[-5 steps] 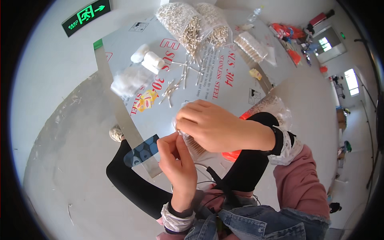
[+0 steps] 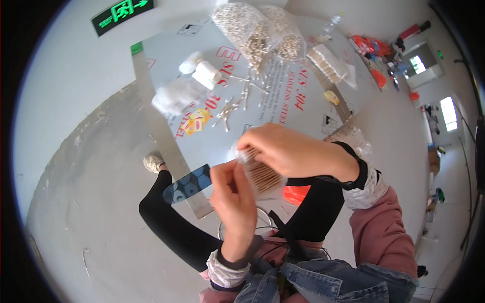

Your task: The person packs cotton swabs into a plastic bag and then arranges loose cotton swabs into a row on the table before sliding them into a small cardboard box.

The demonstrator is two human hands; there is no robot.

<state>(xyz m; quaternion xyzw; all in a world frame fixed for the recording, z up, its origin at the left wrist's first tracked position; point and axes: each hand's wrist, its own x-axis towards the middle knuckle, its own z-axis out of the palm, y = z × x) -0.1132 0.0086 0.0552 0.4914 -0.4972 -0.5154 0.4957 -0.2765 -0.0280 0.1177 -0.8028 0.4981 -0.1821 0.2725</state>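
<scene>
A small clear plastic bag of wooden-stick cotton swabs (image 2: pixel 267 181) hangs between my hands above my lap, its sticks side by side. My left hand (image 2: pixel 233 194) pinches the bag's gathered edge between thumb and fingers. From the right, my right hand (image 2: pixel 277 147) is closed over the bag's upper part, its fingertips close to the left ones. Ahead on the metal-sheet table (image 2: pixel 207 146), loose cotton swabs (image 2: pixel 233 107) lie scattered. Two large clear bags full of swabs (image 2: pixel 242 30) lean at the far side, one spilling toward me.
White rolls (image 2: pixel 207 74), a cloudy plastic bundle (image 2: pixel 174 96) and yellow labels (image 2: pixel 197 121) lie at the table's left. A filled swab packet (image 2: pixel 327 63) and a bottle (image 2: pixel 333 22) are far right. A blue patterned flat object (image 2: pixel 187 187) sits at the near corner; orange plastic (image 2: pixel 295 194) lies by my thigh.
My right hand has tilted and shifted up off the packet, so more of the swab sticks show. My left hand keeps its pinch. The whole view has moved slightly.
</scene>
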